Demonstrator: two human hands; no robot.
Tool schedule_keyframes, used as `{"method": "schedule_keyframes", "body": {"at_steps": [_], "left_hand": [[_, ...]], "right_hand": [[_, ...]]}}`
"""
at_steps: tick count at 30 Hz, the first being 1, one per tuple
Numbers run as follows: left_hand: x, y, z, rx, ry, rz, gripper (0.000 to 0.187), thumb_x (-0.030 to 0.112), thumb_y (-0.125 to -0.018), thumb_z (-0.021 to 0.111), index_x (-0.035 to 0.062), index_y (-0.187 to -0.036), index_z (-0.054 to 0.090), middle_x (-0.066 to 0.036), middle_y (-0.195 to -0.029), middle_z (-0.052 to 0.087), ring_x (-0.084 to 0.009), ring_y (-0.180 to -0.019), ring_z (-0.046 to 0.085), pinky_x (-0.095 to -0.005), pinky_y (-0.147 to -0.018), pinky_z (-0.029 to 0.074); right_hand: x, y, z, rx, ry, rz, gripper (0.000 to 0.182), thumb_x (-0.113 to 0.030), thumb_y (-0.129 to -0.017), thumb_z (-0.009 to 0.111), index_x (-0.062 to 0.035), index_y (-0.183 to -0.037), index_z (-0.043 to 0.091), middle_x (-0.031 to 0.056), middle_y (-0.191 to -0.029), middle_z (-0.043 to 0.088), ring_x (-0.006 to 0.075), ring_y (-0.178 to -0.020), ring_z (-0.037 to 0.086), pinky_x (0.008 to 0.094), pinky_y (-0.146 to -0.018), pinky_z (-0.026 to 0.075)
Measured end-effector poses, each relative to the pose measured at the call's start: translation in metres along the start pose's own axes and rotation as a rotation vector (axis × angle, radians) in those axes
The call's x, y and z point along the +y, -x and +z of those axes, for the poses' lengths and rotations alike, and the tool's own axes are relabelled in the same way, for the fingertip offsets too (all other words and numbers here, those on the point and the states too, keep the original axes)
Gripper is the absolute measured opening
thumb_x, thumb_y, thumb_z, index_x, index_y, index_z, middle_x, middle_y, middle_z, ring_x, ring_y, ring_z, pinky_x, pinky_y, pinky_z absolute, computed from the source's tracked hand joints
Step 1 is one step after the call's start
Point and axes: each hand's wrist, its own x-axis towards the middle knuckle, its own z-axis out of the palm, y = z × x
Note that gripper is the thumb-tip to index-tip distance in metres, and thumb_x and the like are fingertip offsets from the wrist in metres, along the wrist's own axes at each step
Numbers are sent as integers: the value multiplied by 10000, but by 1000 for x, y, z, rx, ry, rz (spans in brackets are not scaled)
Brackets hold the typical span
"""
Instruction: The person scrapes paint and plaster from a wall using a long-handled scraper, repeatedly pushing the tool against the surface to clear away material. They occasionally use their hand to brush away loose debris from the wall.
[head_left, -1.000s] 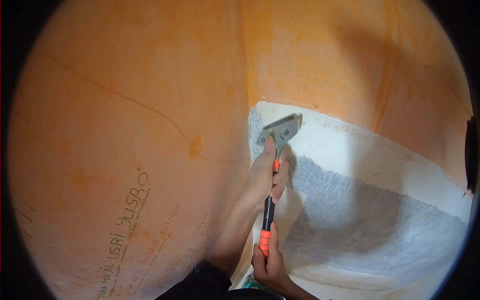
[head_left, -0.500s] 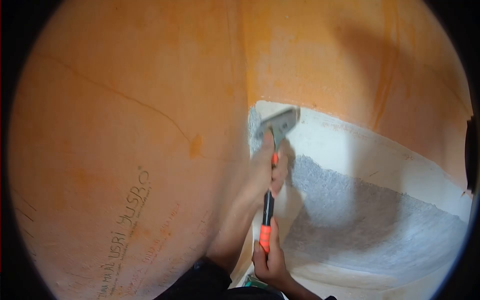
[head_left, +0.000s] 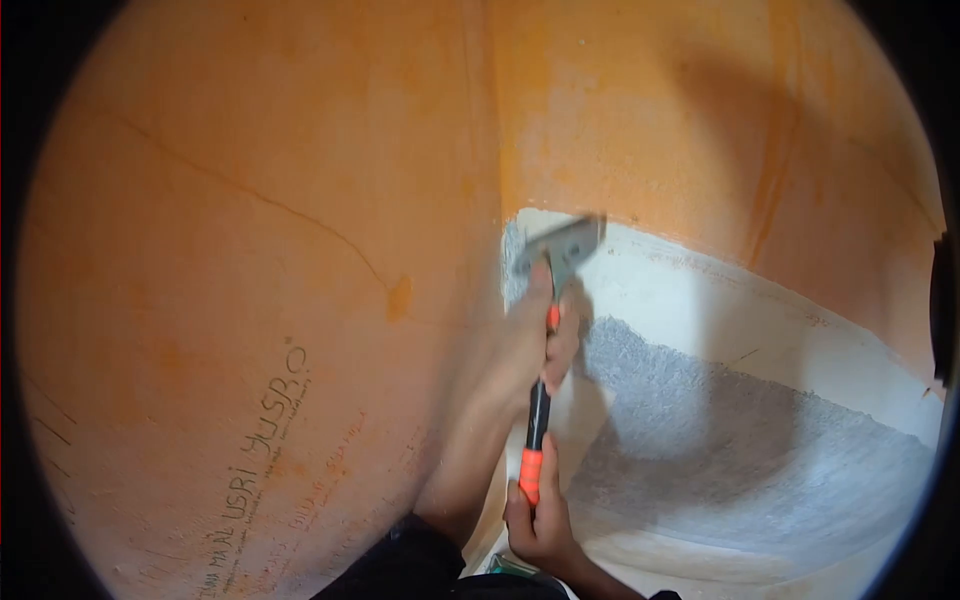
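A long-handled scraper [head_left: 538,420] with a black and orange handle stands nearly upright against the wall near the corner. Its wide metal head lies tilted on the white strip [head_left: 640,265] just below the orange paint. Close under that head, my left hand [head_left: 540,330] is wrapped round the upper handle, with the thumb stretched up along the neck. Lower down, my right hand [head_left: 540,520] grips the orange end of the handle. Grey rough plaster [head_left: 720,440] shows to the right of both hands.
The left wall [head_left: 250,250] is orange, with a crack and handwriting on it. Orange paint [head_left: 680,120] covers the upper right wall, and a dark object [head_left: 942,310] sits at the far right edge. A small green item [head_left: 508,565] shows at the bottom.
The scraper head and my left hand sit very slightly further right in the view. The wall has shifted slightly right and down in view. Both hands keep their grip.
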Motion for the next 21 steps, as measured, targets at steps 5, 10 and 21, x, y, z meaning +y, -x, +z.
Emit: {"method": "schedule_keyframes", "body": {"at_steps": [5,10,21], "left_hand": [[15,-10,2,-91,-23,93,530,580,-1007,216,132,-810,420,52,-500,314,-65,-312,278,-221,-286,270],[4,-5,-1,-12,-55,8,527,577,-1007,222,128,-814,418,48,-500,318,-70,-313,285,-220,-287,280],[14,-7,0,-44,16,71,509,525,-1030,199,133,-795,422,46,-497,316,-72,-314,276,-231,-295,266]], "right_hand": [[-6,-13,-7,16,2,-50,698,-47,-935,461,45,-1501,61,112,-706,572,170,-543,570,302,-533,464],[-8,-3,-5,-6,-74,14,704,-39,-939,451,27,-1505,37,93,-668,546,139,-548,553,294,-542,457],[-22,-14,-15,-70,31,13,710,-33,-957,437,-18,-1523,9,49,-680,546,96,-565,527,256,-552,453]]}}
